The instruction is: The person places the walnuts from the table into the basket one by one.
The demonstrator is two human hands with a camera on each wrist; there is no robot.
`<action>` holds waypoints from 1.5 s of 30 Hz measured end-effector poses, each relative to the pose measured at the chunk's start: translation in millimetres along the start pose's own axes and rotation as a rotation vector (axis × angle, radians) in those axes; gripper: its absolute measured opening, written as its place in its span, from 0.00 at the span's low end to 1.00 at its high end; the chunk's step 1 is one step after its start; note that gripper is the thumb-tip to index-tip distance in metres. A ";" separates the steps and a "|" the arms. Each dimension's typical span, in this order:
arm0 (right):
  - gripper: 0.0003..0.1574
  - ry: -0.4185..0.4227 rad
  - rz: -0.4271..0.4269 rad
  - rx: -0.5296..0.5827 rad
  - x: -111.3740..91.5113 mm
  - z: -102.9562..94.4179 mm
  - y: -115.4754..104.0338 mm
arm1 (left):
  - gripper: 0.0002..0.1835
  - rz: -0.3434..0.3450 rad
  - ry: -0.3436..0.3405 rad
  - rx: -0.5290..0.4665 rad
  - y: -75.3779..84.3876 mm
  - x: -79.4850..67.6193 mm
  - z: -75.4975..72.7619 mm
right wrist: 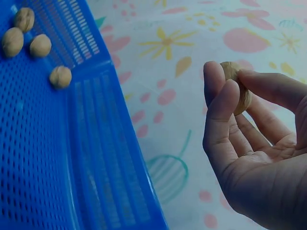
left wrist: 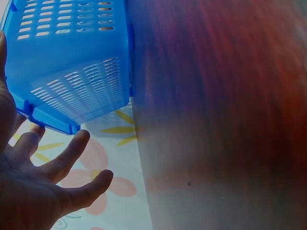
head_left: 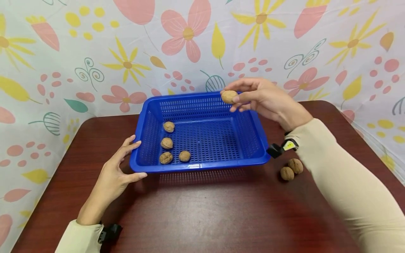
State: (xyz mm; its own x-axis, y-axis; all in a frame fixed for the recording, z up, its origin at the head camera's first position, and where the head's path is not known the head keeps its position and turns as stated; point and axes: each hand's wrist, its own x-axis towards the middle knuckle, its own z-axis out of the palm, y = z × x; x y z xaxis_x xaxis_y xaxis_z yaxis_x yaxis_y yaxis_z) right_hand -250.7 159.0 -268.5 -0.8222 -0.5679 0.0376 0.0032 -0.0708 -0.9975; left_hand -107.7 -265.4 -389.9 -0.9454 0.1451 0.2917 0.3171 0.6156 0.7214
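Observation:
A blue plastic basket with slotted walls stands on the table. Several walnuts lie in its left part. My left hand holds the basket's near-left corner, fingertips on the left rim and thumb at the front rim. In the left wrist view some of its fingers spread beside the basket's end. Above the basket's far-right rim, my right hand pinches a walnut between thumb and fingertips. The right wrist view shows this walnut raised apart from the basket, partly covered by the fingers.
Two walnuts lie together on the dark reddish-brown table, right of the basket and near my right forearm. A flower-patterned cloth hangs behind the table's far edge. Each wrist wears a black strap with a small device.

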 end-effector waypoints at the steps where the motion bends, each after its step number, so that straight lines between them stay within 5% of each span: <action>1: 0.17 0.007 0.006 -0.005 6.2 3.2 0.8 | 0.46 0.002 -0.001 -0.004 -0.2 0.3 0.4; 22: 0.20 -0.060 0.225 -0.042 100.9 69.3 52.5 | 0.48 -0.008 -0.003 0.001 -2.3 -0.5 -0.2; 33: 0.22 -0.208 0.369 -0.187 111.4 80.9 90.3 | 0.48 0.000 0.012 0.028 -2.9 -3.3 -2.5; 45: 0.18 -0.280 0.449 -0.291 109.7 80.9 105.2 | 0.48 0.021 0.009 -0.002 -3.1 -0.3 -0.9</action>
State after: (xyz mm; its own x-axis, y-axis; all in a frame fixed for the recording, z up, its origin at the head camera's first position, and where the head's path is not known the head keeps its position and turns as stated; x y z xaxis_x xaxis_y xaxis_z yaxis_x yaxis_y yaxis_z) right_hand -294.5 22.9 -364.4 -0.5951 -0.6875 -0.4162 0.1272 0.4308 -0.8935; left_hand -108.3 -268.0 -391.7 -0.9379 0.1505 0.3125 0.3367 0.6112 0.7163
